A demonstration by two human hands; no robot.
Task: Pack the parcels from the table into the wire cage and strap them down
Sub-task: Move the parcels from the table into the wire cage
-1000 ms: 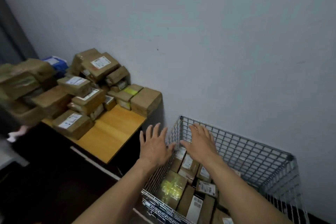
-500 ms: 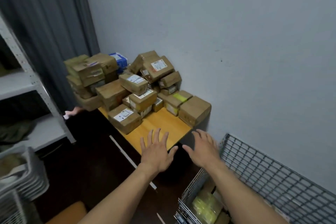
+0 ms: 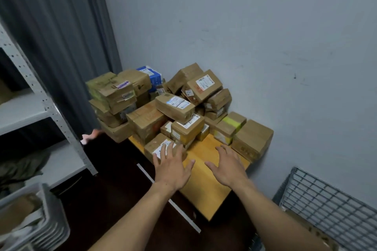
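Several brown cardboard parcels are piled on a wooden table (image 3: 206,179) against the wall. The nearest parcel (image 3: 155,144), with a white label, sits at the table's front left. My left hand (image 3: 172,167) hovers over its near end with fingers spread, holding nothing. My right hand (image 3: 226,167) is spread above the bare tabletop, just short of a large plain parcel (image 3: 253,140) at the right. A parcel with a yellow tape band (image 3: 229,126) lies beside that one. The wire cage (image 3: 330,206) shows only its wall at the bottom right.
A grey curtain (image 3: 61,36) hangs at the left behind a white metal shelf unit (image 3: 51,116). White stacked baskets (image 3: 34,222) stand at the bottom left. The floor below is dark. A blue box (image 3: 151,73) sits at the back of the pile.
The view has swung left from the cage to the table. Both hands left the cage rim and now reach over the table's front, the left one above the nearest parcel.
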